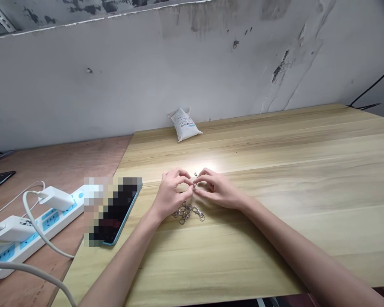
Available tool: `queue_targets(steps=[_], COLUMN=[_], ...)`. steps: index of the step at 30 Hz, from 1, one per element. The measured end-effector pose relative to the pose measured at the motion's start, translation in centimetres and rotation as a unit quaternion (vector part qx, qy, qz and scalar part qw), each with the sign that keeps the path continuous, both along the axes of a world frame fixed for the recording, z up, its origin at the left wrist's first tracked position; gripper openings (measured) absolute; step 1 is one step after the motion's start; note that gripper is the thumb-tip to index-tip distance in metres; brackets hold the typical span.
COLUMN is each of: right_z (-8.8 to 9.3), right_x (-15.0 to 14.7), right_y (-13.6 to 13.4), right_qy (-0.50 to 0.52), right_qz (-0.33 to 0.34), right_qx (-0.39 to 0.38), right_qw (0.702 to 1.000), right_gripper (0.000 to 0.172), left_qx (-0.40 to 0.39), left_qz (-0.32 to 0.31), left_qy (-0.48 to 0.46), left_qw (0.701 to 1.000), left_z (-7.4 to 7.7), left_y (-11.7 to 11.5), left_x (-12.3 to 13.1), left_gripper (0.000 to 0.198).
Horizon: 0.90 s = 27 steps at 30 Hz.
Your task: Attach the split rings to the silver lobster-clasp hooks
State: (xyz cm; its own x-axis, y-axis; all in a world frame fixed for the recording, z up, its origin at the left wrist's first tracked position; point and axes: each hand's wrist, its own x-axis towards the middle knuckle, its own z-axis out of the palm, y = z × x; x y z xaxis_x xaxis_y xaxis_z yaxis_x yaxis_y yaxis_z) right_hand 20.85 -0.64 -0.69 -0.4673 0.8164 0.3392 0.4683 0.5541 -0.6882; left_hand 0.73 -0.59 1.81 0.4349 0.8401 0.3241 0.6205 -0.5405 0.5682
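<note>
Head view: pinching a metal clasp (pixel 195 186) in narrowed fingertips of left hand (pixel 172 190) and right hand (pixel 223 188), just beyond the clasp pile (pixel 187 209); could let it slip into the pile by pinching too lightly.

Shiny metal clasps (pixel 186 210), smooth wood-grain tabletop (pixel 291 213); smooth plastic power strip (pixel 51 220), matt wall (pixel 131 85), rough where peeling

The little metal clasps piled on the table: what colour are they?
The metal clasps are silvery, best seen in the head view.
</note>
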Motion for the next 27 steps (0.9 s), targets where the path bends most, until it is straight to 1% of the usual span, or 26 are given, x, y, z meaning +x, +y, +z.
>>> queue_targets(steps=[3,5,7,9,12,15,17,19,21,22,24,26,27], right_z=[0.2,0.4,0.6,0.7,0.8,0.7,0.7,1.0,1.3,1.4,1.6,1.5,1.3], right_x=[0.1,0.1,0.0,-0.1,-0.1,-0.1,-0.1,-0.1,0.0,-0.1,-0.1,-0.3,-0.5], right_y=[0.0,-0.1,-0.1,-0.1,0.1,0.2,0.0,-0.3,-0.6,-0.7,-0.8,-0.7,-0.6], right_qy=[0.031,0.049,0.058,0.063,0.080,0.099,0.091,0.070,0.053,0.050,0.050,0.055,0.058], right_qz=[0.022,0.026,0.037,0.047,0.034,-0.007,-0.025,-0.017,-0.002,-0.003,-0.029,-0.056,-0.057], right_qx=[-0.035,-0.050,-0.064,-0.075,-0.081,-0.059,-0.021,0.019,0.043,0.049,0.052,0.037,0.025], right_qw=[0.999,0.997,0.996,0.994,0.993,0.993,0.995,0.997,0.998,0.998,0.997,0.996,0.996], right_gripper=[0.012,0.013,0.017,0.015,0.017,0.019,0.019,0.018,0.019,0.019,0.022,0.021,0.021], left_qx=[0.034,0.045,0.049,0.054,0.072,0.098,0.117,0.131,0.142,0.146,0.152,0.156,0.159], left_qz=[-0.003,-0.010,-0.015,-0.015,-0.010,0.006,0.019,0.034,0.054,0.063,0.075,0.070,0.062], left_qy=[0.000,0.003,0.007,0.013,0.023,0.038,0.052,0.063,0.064,0.062,0.057,0.055,0.054], left_qw=[0.999,0.999,0.999,0.998,0.997,0.994,0.992,0.989,0.986,0.985,0.984,0.984,0.984], left_z=[0.2,0.3,0.3,0.3,0.4,0.3,0.3,0.2,0.2,0.2,0.2,0.3,0.3], left_y=[-0.1,-0.1,-0.1,0.0,0.0,0.0,0.0,0.0,0.1,0.2,0.2,0.1,0.1], left_x=[0.0,0.0,0.0,-0.1,-0.1,-0.2,-0.2,-0.3,-0.4,-0.4,-0.5,-0.5,-0.4], left_gripper=[0.007,0.007,0.007,0.008,0.009,0.008,0.008,0.008,0.008,0.007,0.007,0.007,0.008])
